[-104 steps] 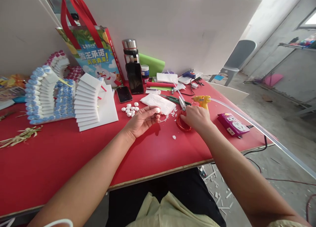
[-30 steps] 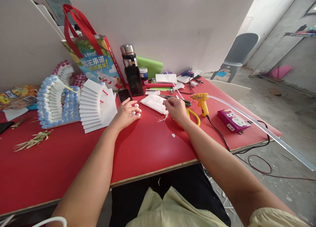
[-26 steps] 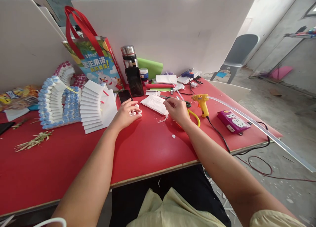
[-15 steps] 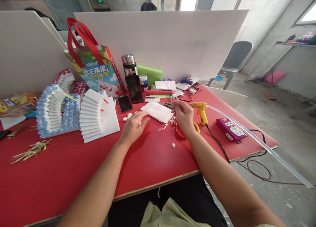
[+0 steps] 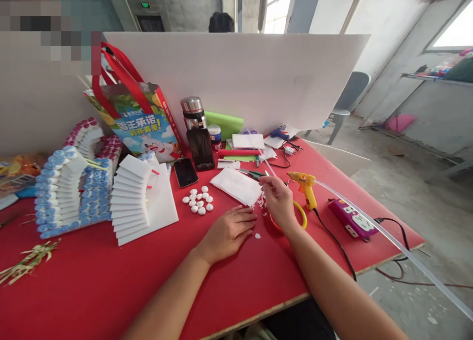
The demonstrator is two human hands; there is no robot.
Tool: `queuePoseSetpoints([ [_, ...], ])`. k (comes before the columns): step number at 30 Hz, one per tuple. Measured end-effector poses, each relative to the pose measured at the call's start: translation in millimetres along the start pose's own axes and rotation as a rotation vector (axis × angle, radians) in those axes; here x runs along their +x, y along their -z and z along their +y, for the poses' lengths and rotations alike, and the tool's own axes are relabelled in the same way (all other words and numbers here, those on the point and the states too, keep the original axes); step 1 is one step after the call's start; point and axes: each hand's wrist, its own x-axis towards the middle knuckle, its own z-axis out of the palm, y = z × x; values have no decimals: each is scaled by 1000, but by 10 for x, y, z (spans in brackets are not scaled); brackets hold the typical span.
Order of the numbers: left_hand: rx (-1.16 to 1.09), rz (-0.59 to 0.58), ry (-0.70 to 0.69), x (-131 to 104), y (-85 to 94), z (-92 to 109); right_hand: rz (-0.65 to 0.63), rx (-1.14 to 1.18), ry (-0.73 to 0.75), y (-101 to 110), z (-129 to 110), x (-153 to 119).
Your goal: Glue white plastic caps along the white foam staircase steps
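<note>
My left hand [image 5: 228, 234] lies palm down on the red table [image 5: 229, 293], fingers stretched toward the right, with nothing visible in it. Fingers of my right hand [image 5: 278, 199] are pinched together just right of the folded white paper [image 5: 236, 186]; what they hold, if anything, is hidden. Under the right wrist is a red and yellow ring [image 5: 303, 216]. Small white rounded pieces [image 5: 200, 203] form a cluster to the left of the paper. White scraps [image 5: 263, 202] lie between the paper and my right hand. A yellow glue gun [image 5: 306, 185] rests on the right.
Stacked white folded pieces [image 5: 131, 202], a blue-and-white folded assembly [image 5: 55, 194], a phone [image 5: 185, 172], a steel flask [image 5: 192, 114] and a printed bag [image 5: 142, 120] are on the left and back. A purple power strip [image 5: 353, 219] with cables sits near the right edge.
My left hand has moved right and nearer, away from the white pieces, and come down flat. The right hand stays pinched by the paper. The view has tilted up slightly.
</note>
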Motion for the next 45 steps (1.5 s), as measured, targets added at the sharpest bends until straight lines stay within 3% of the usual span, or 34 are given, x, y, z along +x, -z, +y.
queuePoseSetpoints([
  [5,-78,205,120,-15,76,-5,-334,-730,12,-67,-56,148],
  [7,-91,254,172,-25,93,-24,-428,-876,-20,-136,-97,259],
  [13,-83,333,296,-68,117,-116,-564,-951,-77,-359,-138,549],
  [18,-74,387,380,-100,121,-150,-643,-892,-146,-421,-130,646],
  [24,-85,489,477,-115,132,-152,-528,-770,-69,-165,-456,568],
  [28,-167,505,548,-108,107,-166,-355,-637,159,37,-643,416],
  [30,-174,482,569,-98,99,-167,-356,-672,258,54,-594,337],
  [34,-166,425,542,-84,103,-150,-557,-747,356,-1,-368,235],
  [36,-179,416,542,-83,103,-144,-499,-704,373,-4,-306,223],
  [39,-194,400,554,-88,99,-145,-465,-602,345,37,-279,244],
  [42,-208,367,542,-90,102,-144,-507,-499,179,79,-228,291],
  [45,-225,340,510,-88,107,-128,-303,-160,-88,62,-130,383],
])
